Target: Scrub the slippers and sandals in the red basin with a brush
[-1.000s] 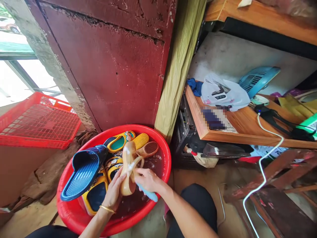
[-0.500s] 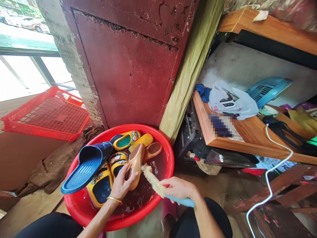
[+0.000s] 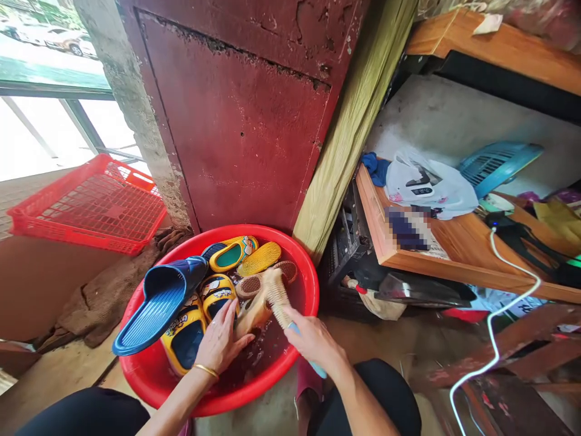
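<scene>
Here we are, down at the red basin [image 3: 305, 284], and the tan sandal [image 3: 250, 316] lies in the shallow water, low and tilted, wedged among the other shoes. Its long axis runs from the near side, up and to the right toward the far rim, though the brush [image 3: 276, 295] hides its upper end, so I can't call toe or heel.

The left hand [image 3: 221, 339] is open, not clenched, with its fingers [image 3: 231, 316] spread flat against the sandal's near edge, pinning it. The right hand [image 3: 313, 342] is closed firmly around the blue handle. That brush runs the opposite way, with the handle low at the right and the pale bristles pressed down on the sandal, pointing up and left.

That looks like a good setup: 1 hand anchors, 1 hand drives. Short strokes along the sandal's length, bristles flat and wrist low, should suit it best, with the water [image 3: 261, 357] right there to wet them.

Crowding it are the blue slide [image 3: 161, 303] and the yellow clogs [image 3: 184, 342].
</scene>
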